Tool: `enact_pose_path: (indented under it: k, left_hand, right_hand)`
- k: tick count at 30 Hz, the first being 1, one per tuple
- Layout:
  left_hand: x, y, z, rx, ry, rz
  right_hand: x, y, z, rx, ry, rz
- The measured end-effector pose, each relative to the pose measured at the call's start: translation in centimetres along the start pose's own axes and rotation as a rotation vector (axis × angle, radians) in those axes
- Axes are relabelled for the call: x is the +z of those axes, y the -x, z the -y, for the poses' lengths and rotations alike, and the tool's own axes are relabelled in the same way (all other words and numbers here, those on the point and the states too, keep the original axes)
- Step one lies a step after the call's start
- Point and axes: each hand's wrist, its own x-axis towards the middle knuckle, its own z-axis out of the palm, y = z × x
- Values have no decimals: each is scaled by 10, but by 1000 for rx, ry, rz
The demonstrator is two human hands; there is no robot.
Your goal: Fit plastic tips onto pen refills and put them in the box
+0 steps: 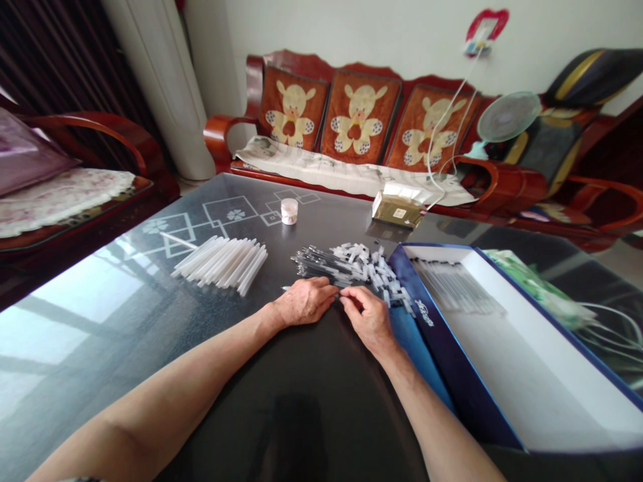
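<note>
My left hand (307, 301) is closed, its fingers curled over what looks like a pen refill, whose thin tip (285, 288) sticks out on the left. Fingertip to fingertip with it, my right hand (368, 317) pinches something small that the fingers mostly hide. Just beyond both hands lie a bunch of dark pen refills (321, 260) with silvery tips and a loose heap of short translucent pen caps (382, 274). Left of my left hand is a pile of white pen barrels (221, 262), with one barrel lying apart at its far end.
A blue box (447, 355) with a white inside stands at the right, holding a row of clear pens (457, 288). Farther back are a small cup (289, 211) and a tissue pack (399, 207). A green-white plastic bag (540, 284) lies beyond the box.
</note>
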Motion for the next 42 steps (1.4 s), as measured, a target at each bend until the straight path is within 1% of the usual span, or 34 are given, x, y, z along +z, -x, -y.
enact_pose_path:
  k: [5,10,13,16,19,21,23,27,29,32,34,36,39,42]
  left_hand:
    - [-1,1,0,21,48,-8]
    - [-4,2,-2,23,55,-9]
    - [-5,1,-3,22,9,-28]
    - [-4,0,-2,32,-26,-61]
    - [-2,-1,-1,48,-4,-94]
    - [-1,-1,-1,59,15,-114]
    - [-2,-1,-2,68,26,-126]
    - [-4,-2,-4,84,27,-113]
    - [-4,-2,-5,85,27,-106]
    - [-3,-2,-4,71,35,-111]
    - [-2,-2,-3,63,39,-111]
    - [-2,-1,-3,58,40,-104]
    - [-2,-1,-3,64,42,-89]
    - [-3,-1,-4,81,45,-82]
  right_hand:
    - [1,0,-1,-47,7,5]
    - [1,2,0,-15,-27,24]
    - [2,2,0,39,-78,48]
    - [3,2,-1,136,-150,39]
    - [2,2,-2,229,-216,49]
    - [1,1,-2,248,-220,52]
    - [0,0,0,219,-179,42]
    - [0,-2,6,75,11,9]
    - [1,-3,8,43,66,-11]
    - [0,-3,9,72,50,-18]
    - [-1,-2,9,81,8,5]
    - [-2,-2,8,58,-20,32]
    - [-2,-2,7,14,-2,39]
    - [0,-3,7,38,12,33]
